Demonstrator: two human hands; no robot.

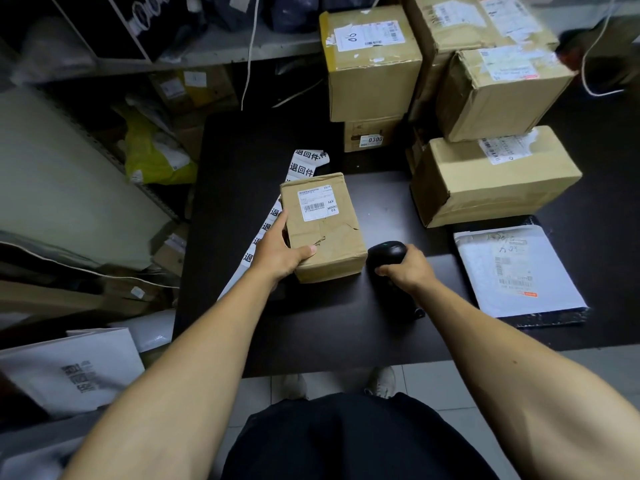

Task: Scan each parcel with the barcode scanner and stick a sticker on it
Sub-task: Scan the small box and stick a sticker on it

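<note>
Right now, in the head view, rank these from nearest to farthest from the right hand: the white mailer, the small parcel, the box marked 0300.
From the right hand:
1. Small parcel, just to its left, held by the left hand.
2. White mailer, off to its right on the table.
3. Box marked 0300, farther back, under a stacked box.

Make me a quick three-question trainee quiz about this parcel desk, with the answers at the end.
1. True or false: the right hand grips the scanner.
2. Which hand holds the small box?
A. left hand
B. right hand
C. neither
3. Fill in: the sticker strip lies to the ____ of the small box, partly under it.

Key: 1 true. 2 A. 3 left. The small box sits on the table with its label facing up. The white mailer lies to the right.
</note>
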